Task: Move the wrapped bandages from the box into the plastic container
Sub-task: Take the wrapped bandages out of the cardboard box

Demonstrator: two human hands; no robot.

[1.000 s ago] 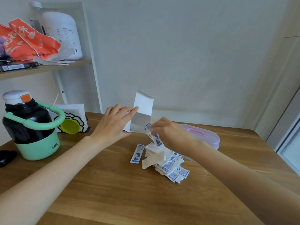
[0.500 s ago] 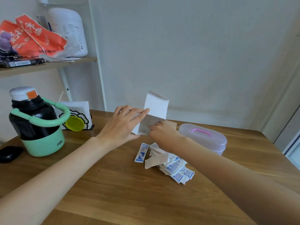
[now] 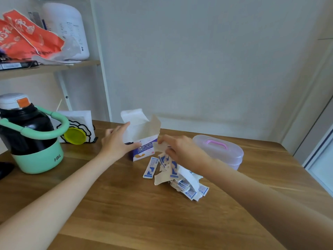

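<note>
A small white and purple bandage box (image 3: 144, 141) stands upright on the wooden table (image 3: 126, 213), its top flaps open. My left hand (image 3: 117, 141) grips its left side. My right hand (image 3: 180, 150) is just right of the box, fingers pinched on several blue-and-white wrapped bandages (image 3: 167, 161) that hang down from it. Below them a loose pile of wrapped bandages (image 3: 185, 184) lies on the table, with one single bandage (image 3: 151, 167) apart at its left. The clear plastic container (image 3: 221, 150) with a pink handle sits behind my right wrist, lid on.
A black and mint-green jug (image 3: 30, 134) stands at the table's left. Behind it are a white holder with a yellow-green disc (image 3: 74, 136) and a shelf (image 3: 50, 66) with a red bag and a white jar. A dark object (image 3: 4, 170) lies at the far left edge.
The box, held tilted above the table before, now stands upright on it. My right hand has drawn away from the box opening with bandages in its fingers.
</note>
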